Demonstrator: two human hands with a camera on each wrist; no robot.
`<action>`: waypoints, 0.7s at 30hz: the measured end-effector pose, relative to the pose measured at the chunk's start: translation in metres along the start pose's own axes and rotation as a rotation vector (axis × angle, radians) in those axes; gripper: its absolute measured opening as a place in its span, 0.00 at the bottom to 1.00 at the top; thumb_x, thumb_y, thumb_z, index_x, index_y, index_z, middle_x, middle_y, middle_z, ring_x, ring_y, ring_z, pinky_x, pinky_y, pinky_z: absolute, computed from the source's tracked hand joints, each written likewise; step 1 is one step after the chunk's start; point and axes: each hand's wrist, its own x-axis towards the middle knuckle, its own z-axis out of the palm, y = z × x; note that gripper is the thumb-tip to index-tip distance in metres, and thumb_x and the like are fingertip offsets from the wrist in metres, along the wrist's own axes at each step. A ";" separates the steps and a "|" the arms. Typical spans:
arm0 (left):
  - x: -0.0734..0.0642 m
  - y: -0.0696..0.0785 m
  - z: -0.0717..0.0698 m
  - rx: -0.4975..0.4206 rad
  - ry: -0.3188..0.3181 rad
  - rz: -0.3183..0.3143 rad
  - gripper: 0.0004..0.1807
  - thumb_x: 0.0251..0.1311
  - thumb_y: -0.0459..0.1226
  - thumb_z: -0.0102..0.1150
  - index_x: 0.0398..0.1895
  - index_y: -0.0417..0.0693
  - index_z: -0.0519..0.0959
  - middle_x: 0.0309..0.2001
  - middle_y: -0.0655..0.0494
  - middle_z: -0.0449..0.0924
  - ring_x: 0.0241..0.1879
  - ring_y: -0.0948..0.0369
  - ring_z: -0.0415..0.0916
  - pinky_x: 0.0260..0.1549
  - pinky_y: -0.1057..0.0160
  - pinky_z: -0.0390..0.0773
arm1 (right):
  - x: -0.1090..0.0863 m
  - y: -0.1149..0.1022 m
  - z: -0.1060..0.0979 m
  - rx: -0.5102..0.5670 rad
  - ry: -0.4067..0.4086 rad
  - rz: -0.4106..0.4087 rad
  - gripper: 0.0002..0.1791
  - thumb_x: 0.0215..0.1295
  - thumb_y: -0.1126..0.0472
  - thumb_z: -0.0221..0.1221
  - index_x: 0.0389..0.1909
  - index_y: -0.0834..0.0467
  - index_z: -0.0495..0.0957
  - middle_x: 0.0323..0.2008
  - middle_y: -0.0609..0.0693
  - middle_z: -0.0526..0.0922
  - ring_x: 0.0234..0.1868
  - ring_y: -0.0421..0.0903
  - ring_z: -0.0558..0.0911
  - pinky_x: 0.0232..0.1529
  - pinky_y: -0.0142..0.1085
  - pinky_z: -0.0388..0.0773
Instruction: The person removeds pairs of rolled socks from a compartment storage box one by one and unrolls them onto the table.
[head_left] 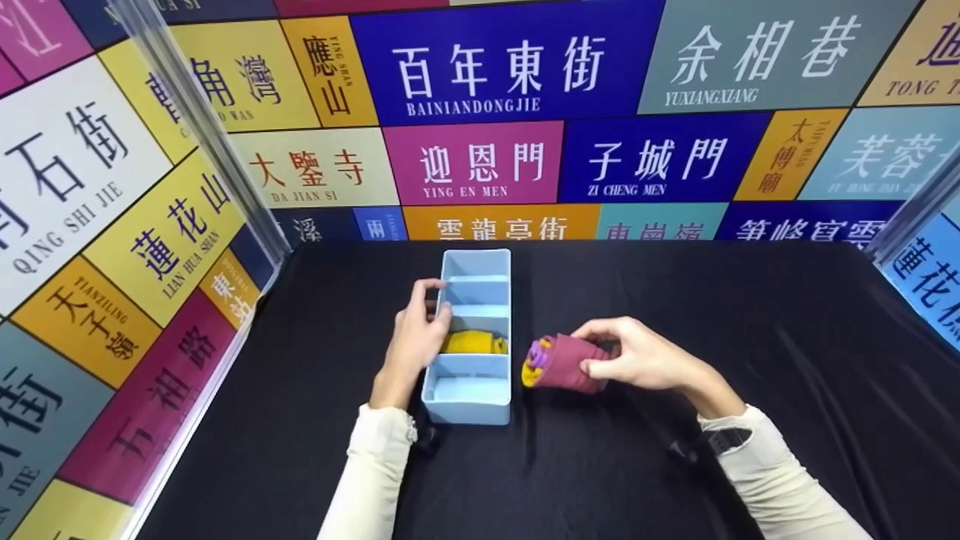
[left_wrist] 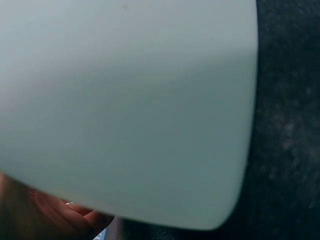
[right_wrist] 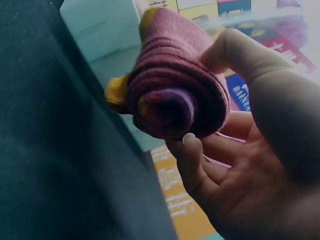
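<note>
A light blue divided storage box (head_left: pixel 466 411) stands lengthwise on the black cloth. My left hand (head_left: pixel 416 330) grips its left wall, thumb over the rim. A rolled yellow sock (head_left: pixel 469 343) lies in the second compartment from the near end; the nearest compartment shows its bare floor. To the right of the box, my right hand (head_left: pixel 645 352) holds a rolled maroon sock (head_left: pixel 571 364) with yellow and purple at its end, pinched between thumb and fingers. The right wrist view shows the roll's ribbed, coiled end. A pale blurred surface (left_wrist: pixel 125 125) hides most of the left hand in the left wrist view.
Black cloth (head_left: pixel 315 450) covers the table, with creases at the right. Panels printed with street names (head_left: pixel 472 161) stand behind and along the left side. A clear upright edge (head_left: pixel 217 127) rises at the left corner.
</note>
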 end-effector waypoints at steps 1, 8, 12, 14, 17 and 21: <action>0.000 0.000 0.000 0.000 0.002 0.001 0.22 0.76 0.45 0.59 0.70 0.65 0.74 0.52 0.54 0.90 0.47 0.57 0.87 0.53 0.50 0.84 | -0.001 0.005 0.000 0.014 -0.020 0.007 0.17 0.66 0.65 0.70 0.55 0.55 0.87 0.44 0.52 0.89 0.40 0.41 0.84 0.42 0.31 0.83; 0.000 0.000 0.001 -0.006 -0.001 0.004 0.23 0.75 0.46 0.59 0.71 0.65 0.74 0.52 0.54 0.90 0.47 0.57 0.87 0.53 0.51 0.84 | -0.001 0.028 0.004 0.075 -0.093 0.036 0.14 0.69 0.66 0.66 0.54 0.61 0.87 0.43 0.55 0.90 0.40 0.38 0.84 0.45 0.28 0.80; 0.000 0.000 0.001 -0.009 -0.007 0.007 0.23 0.75 0.47 0.59 0.71 0.64 0.73 0.52 0.54 0.89 0.48 0.58 0.87 0.53 0.51 0.84 | -0.001 0.032 0.006 0.028 0.001 0.064 0.14 0.72 0.64 0.66 0.56 0.61 0.87 0.47 0.56 0.91 0.43 0.40 0.85 0.47 0.29 0.80; -0.001 0.000 0.001 -0.008 -0.007 0.008 0.23 0.76 0.47 0.59 0.71 0.65 0.73 0.52 0.55 0.89 0.48 0.58 0.88 0.53 0.51 0.84 | 0.000 0.031 0.006 -0.016 0.082 0.054 0.15 0.73 0.63 0.67 0.58 0.60 0.85 0.49 0.55 0.91 0.45 0.43 0.86 0.49 0.34 0.82; -0.001 0.001 0.000 -0.008 -0.006 0.005 0.22 0.76 0.46 0.59 0.70 0.65 0.73 0.52 0.54 0.89 0.47 0.57 0.88 0.53 0.51 0.85 | 0.001 0.029 0.006 -0.092 0.179 0.017 0.13 0.72 0.64 0.68 0.55 0.57 0.86 0.49 0.51 0.91 0.47 0.46 0.87 0.51 0.42 0.84; -0.001 0.002 -0.001 -0.005 -0.004 0.000 0.22 0.75 0.45 0.60 0.70 0.64 0.73 0.52 0.53 0.89 0.48 0.56 0.88 0.53 0.51 0.84 | 0.003 0.026 0.010 -0.164 0.198 0.008 0.06 0.73 0.56 0.70 0.48 0.48 0.88 0.44 0.42 0.91 0.45 0.43 0.87 0.52 0.44 0.85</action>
